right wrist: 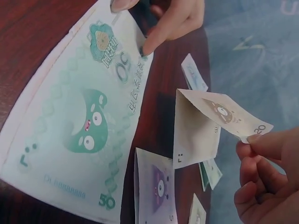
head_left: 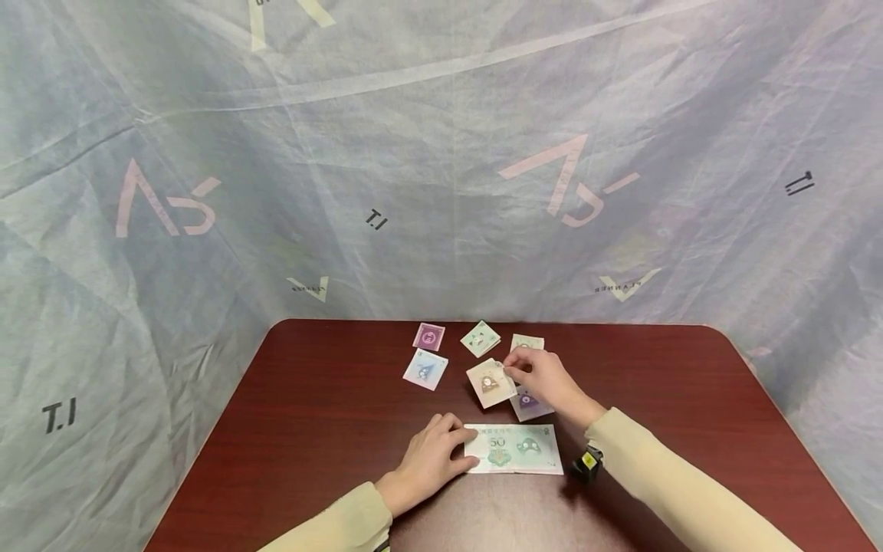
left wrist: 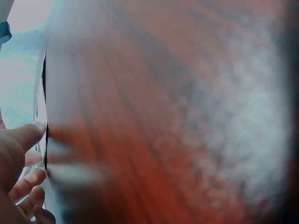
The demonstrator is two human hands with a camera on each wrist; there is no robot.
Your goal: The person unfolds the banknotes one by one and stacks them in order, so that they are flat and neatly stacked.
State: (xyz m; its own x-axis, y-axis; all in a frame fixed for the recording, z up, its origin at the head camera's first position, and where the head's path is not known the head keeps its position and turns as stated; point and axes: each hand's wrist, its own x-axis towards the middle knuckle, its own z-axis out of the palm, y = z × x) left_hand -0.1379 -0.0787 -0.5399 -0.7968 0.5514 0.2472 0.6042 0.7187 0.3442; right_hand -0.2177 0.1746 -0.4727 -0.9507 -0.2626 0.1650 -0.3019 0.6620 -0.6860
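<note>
A green play banknote marked 50 (head_left: 516,451) lies flat near the table's front, with other paper edges showing beneath it in the right wrist view. The fingertips and thumb of my left hand (head_left: 429,458) rest on its left end, spread apart. Farther back, my right hand (head_left: 548,376) pinches the corner of a folded brown play banknote marked 20 (head_left: 488,383) between thumb and finger. That note stands partly unfolded, its upper flap lifted in the right wrist view. Beside it lies a folded purple note (right wrist: 156,191), partly covered by the right hand in the head view.
Toward the back of the dark red table (head_left: 324,399) lie a magenta note (head_left: 429,336), a blue note (head_left: 425,369), a green folded note (head_left: 480,338) and a pale note (head_left: 527,341) partly behind the right hand. Grey printed cloth (head_left: 441,153) hangs around the table.
</note>
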